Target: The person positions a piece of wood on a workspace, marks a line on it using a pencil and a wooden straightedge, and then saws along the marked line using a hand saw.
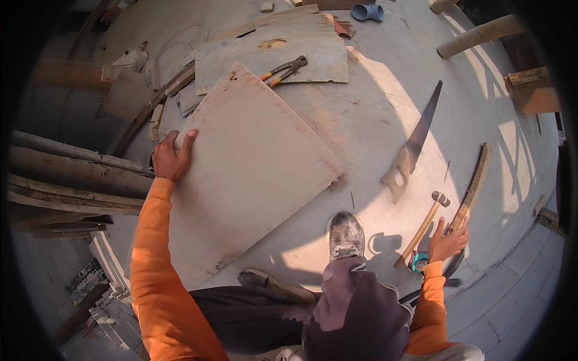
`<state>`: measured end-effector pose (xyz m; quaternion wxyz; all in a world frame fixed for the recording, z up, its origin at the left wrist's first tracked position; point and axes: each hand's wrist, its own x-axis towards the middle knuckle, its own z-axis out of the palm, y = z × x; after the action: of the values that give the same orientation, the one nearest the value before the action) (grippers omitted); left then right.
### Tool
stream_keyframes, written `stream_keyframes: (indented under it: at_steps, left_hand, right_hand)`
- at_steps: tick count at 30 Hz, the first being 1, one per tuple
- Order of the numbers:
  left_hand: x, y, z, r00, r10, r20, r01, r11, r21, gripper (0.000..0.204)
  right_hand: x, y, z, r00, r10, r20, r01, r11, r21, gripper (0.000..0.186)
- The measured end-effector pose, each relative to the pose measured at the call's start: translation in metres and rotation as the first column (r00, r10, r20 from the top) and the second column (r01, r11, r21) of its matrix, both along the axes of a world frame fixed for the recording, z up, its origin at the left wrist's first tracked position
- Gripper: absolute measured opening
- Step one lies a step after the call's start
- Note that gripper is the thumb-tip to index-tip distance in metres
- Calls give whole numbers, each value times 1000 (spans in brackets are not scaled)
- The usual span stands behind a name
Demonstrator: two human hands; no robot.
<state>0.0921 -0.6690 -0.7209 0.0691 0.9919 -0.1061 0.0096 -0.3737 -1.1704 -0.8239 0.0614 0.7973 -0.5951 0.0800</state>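
Observation:
My left hand (170,153) is closed on the left edge of a large, pale, dusty board (247,168) lying tilted diamond-wise before me. My right hand (447,240) is wrapped round a long, narrow wooden batten (478,168) at the right. Left of that hand lies a hammer (424,222) with a wooden handle, and beside its lower end a teal tape measure (418,261), partly hidden. A handsaw (410,155) rests on the floor between the board and the batten. Pincers (289,69) with red-yellow handles lie past the board’s top corner.
Weathered boards (319,57) and wood scraps lie beyond. A grey pipe fitting (372,13) is at the top. Timbers (72,177) are stacked at the left, and round posts (472,36) stand at the upper right. My shoe (346,234) is on the sunlit concrete floor (373,96).

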Motion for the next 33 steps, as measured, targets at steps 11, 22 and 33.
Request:
stream_keyframes:
  at_steps: [11, 22, 33]
  left_hand:
    - [21, 82, 114, 872, -46, 488, 36, 999, 30, 66]
    - [9, 90, 122, 717, -106, 689, -160, 937, 311, 61]
    - [3, 64, 104, 734, -58, 676, -123, 969, 217, 64]
  right_hand:
    - [220, 156, -31, 473, 635, 611, -880, 376, 290, 72]
    - [200, 147, -72, 576, 689, 440, -817, 491, 302, 77]
    - [200, 153, -67, 425, 775, 468, -905, 351, 240, 76]
